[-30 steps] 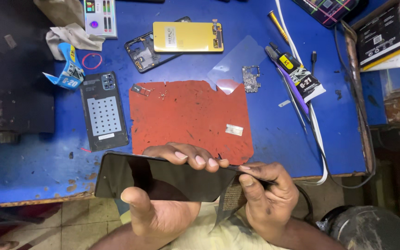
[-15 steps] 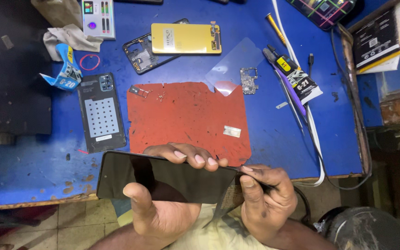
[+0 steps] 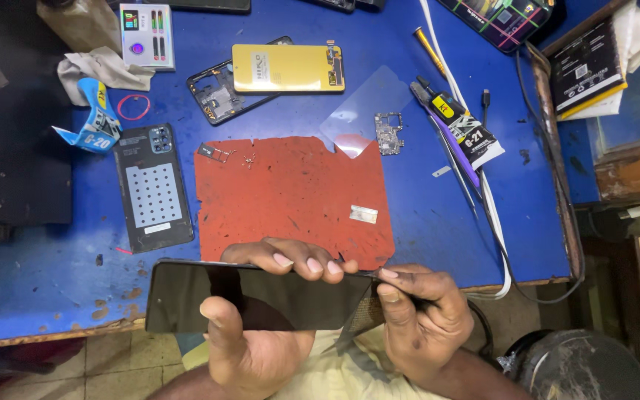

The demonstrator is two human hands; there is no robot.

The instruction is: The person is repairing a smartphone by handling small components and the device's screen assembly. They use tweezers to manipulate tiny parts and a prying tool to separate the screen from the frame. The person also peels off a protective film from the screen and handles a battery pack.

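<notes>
My left hand holds a black phone screen flat in front of me, thumb on its glass and fingers curled over its far edge. My right hand pinches a thin dark tool or strip at the screen's right end. Beyond my hands a red work mat lies on the blue table.
On the table lie a black phone back cover, a phone frame with a yellow battery, a small circuit board, a clear film, two glue tubes, a white cable and a dark box.
Both hands keep the same grip on the screen. The view has shifted slightly; nothing on the table has moved.
</notes>
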